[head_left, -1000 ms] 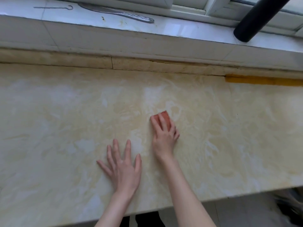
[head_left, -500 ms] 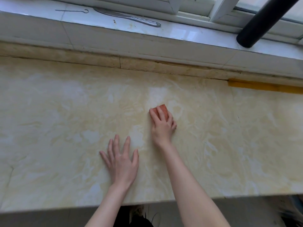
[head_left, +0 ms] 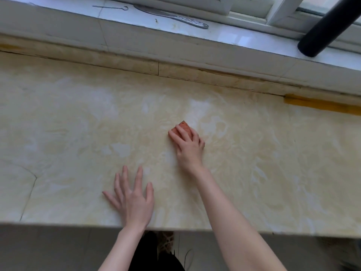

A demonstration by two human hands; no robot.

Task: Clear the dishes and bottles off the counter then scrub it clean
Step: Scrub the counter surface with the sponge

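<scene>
The counter (head_left: 273, 173) is a cream marbled slab, smeared with whitish wet streaks, and no dishes or bottles stand on it. My right hand (head_left: 188, 148) presses a small orange-red sponge (head_left: 184, 126) flat against the middle of the slab; only the sponge's far corner shows past my fingers. My left hand (head_left: 132, 200) lies flat with fingers spread near the front edge, left of my right forearm, holding nothing.
A white windowsill (head_left: 136, 18) runs along the back, with a metal knife (head_left: 175, 17) and a thin wire hook (head_left: 111, 7) on it. A black cylinder (head_left: 328, 24) slants in at the top right. Yellow tape (head_left: 320, 103) lines the back right seam. A crack (head_left: 29, 192) marks the counter's left.
My right hand has slid the sponge a little away from me over the counter. The camera has pulled back, so the front edge and floor show more. My left hand stays flat.
</scene>
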